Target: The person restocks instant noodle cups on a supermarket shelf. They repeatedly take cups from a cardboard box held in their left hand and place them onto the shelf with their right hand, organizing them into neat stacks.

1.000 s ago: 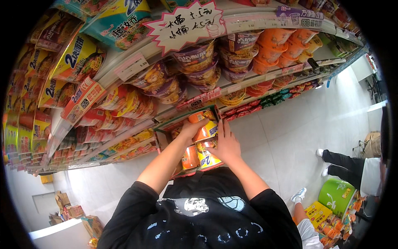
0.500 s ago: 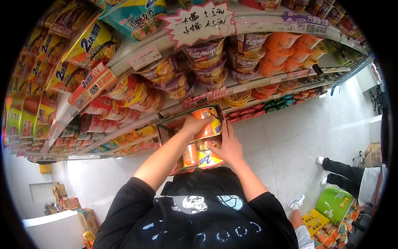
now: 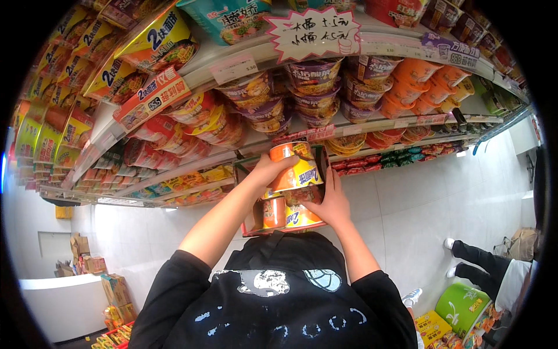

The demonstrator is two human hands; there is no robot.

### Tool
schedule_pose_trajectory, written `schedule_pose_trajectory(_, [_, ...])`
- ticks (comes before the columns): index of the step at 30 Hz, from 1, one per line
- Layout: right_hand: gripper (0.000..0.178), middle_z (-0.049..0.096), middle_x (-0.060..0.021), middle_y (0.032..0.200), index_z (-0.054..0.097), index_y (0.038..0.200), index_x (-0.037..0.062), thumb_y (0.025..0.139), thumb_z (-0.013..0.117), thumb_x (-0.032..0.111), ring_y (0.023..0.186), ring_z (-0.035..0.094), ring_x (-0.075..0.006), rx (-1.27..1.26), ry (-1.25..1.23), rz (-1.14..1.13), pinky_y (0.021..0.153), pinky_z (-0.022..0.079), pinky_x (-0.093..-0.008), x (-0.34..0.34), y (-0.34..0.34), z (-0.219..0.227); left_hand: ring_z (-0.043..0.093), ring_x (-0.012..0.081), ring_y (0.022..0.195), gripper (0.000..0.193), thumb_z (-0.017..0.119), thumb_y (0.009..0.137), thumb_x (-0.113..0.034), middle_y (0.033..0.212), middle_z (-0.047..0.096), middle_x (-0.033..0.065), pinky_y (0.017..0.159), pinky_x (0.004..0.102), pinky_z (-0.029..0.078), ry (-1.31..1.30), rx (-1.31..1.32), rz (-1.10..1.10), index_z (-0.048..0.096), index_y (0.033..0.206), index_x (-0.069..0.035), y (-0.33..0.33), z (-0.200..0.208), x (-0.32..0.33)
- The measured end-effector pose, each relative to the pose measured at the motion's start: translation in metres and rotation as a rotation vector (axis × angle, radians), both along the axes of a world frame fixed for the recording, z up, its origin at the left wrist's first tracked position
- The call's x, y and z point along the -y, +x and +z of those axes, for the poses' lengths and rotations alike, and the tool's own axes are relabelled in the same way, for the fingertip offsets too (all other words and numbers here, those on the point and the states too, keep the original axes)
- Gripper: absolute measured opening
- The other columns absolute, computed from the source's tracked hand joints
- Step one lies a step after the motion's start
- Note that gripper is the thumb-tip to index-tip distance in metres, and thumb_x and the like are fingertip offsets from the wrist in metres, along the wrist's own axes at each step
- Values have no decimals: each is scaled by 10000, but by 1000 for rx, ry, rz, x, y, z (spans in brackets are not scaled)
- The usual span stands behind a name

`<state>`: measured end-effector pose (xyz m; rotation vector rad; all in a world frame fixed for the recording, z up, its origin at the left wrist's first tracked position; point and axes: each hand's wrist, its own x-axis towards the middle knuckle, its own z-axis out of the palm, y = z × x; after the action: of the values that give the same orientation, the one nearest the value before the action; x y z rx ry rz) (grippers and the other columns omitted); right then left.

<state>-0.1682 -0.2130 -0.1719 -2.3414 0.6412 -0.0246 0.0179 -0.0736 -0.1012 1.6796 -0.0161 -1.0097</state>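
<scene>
Close in front of my body is an open cardboard box (image 3: pixel 247 221) with instant noodle cups inside. My left hand (image 3: pixel 273 171) is closed round an orange and yellow noodle cup (image 3: pixel 305 173), which is raised and tilted above the others. My right hand (image 3: pixel 332 202) clasps the box's right wall, fingers along the outside and thumb reaching inward over the cups. Below the held cup, an orange cup (image 3: pixel 274 213) and a yellow noodle cup (image 3: pixel 302 216) sit in the box near my body. The held cup and my left arm hide part of the interior.
Ahead curves a store shelf (image 3: pixel 383 43) stacked with purple noodle bowls (image 3: pixel 314 87), orange bowls (image 3: pixel 415 81) and yellow tubs (image 3: pixel 157 43). At right another person's dark-trousered legs (image 3: pixel 474 250) show near a green display bin (image 3: pixel 462 308). Cartons (image 3: pixel 116 291) stand at lower left.
My left hand has lifted the noodle cup a little higher, so more of its yellow side shows. The shelf has shifted to the right in the view. My right hand keeps to the box's wall.
</scene>
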Motion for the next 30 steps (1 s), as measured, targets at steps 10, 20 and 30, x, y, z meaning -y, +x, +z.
schedule_pose_trajectory(10, [912, 285, -228, 1625, 287, 1587, 69, 875, 730, 429, 1372, 468, -460, 80, -42, 7, 1028, 507, -503, 4, 1, -13, 613, 281, 1295, 964, 825, 818, -479, 1465, 569, 165, 1087, 454, 513, -762, -255, 7, 367, 1548, -44, -28, 15, -122])
schedule_pose_trajectory(20, [693, 369, -279, 1561, 465, 1470, 11, 859, 722, 214, 1425, 373, -467, 311, -152, 47, 1178, 324, -516, -2, -1, -7, 582, 284, 1325, 1108, 929, 681, -424, 1446, 553, 144, 1112, 458, 492, -864, 105, 321, 333, 1538, -53, -68, 53, -168])
schedule_pose_trajectory(30, [647, 528, -210, 1456, 435, 1493, 33, 955, 684, 291, 1288, 579, -358, 219, 1020, 278, 1053, 490, -465, -45, 22, 51, 397, 328, 1475, 1369, 974, 632, -393, 1616, 329, 165, 1215, 502, 356, -882, 586, 517, 92, 1633, -81, -64, 88, -188])
